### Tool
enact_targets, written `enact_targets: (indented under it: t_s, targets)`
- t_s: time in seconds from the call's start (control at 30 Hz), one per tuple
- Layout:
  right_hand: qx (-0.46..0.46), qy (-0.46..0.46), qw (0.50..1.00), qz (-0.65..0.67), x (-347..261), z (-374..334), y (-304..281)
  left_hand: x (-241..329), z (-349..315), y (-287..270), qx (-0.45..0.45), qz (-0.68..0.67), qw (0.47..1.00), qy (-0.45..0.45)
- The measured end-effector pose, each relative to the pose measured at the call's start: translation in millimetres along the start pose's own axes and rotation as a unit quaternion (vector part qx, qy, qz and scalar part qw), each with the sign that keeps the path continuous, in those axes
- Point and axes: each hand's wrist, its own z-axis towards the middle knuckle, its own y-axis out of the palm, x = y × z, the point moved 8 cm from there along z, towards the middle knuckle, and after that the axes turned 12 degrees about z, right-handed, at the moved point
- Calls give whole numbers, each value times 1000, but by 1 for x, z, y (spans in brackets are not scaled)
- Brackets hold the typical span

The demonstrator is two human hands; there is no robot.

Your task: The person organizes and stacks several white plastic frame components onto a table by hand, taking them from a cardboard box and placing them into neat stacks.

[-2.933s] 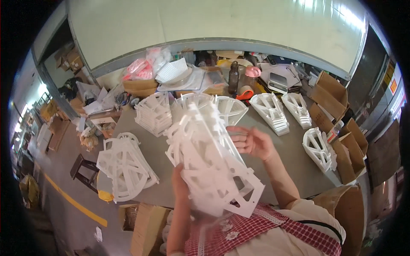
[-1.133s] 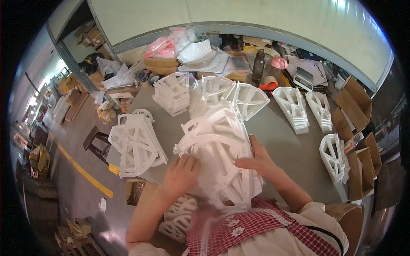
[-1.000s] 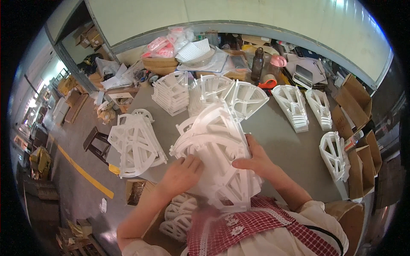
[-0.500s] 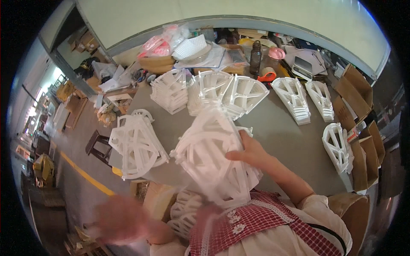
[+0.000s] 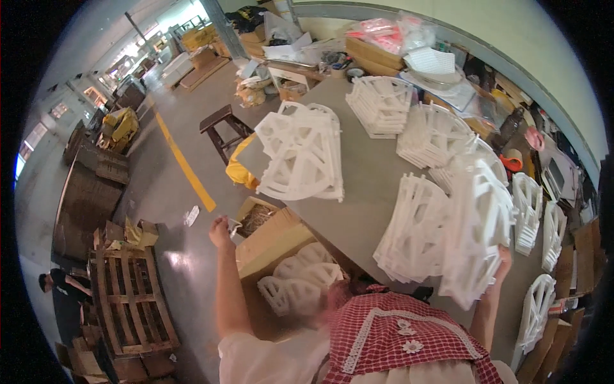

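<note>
Several white frames (image 5: 478,233), best kept edge-aligned, were clamped in the right hand (image 5: 503,261), while the left hand (image 5: 221,232), its grip unclear, was held beside an open carton (image 5: 247,207).

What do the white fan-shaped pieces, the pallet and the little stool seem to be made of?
White pieces: probably satin moulded plastic, by even colour and thin ribs. Pallet: rough, unpainted-looking wood, by its brown slats. Stool: perhaps dark-stained wood, from its chunky legs.
</note>
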Motion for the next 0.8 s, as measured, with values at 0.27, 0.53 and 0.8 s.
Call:
enact_targets:
  t_s: [0.27,0.53,0.8]
  targets:
    - [51,-34,997,49,-19,-40,36,-70,87,36,-41,-80,989,-115]
    - [202,-116,968,-93,-22,-61,-23,-123,121,106,-83,-153,965,-197]
    - [131,92,983,85,65,-34,89,-188,30,148,-444,317,826,-140]
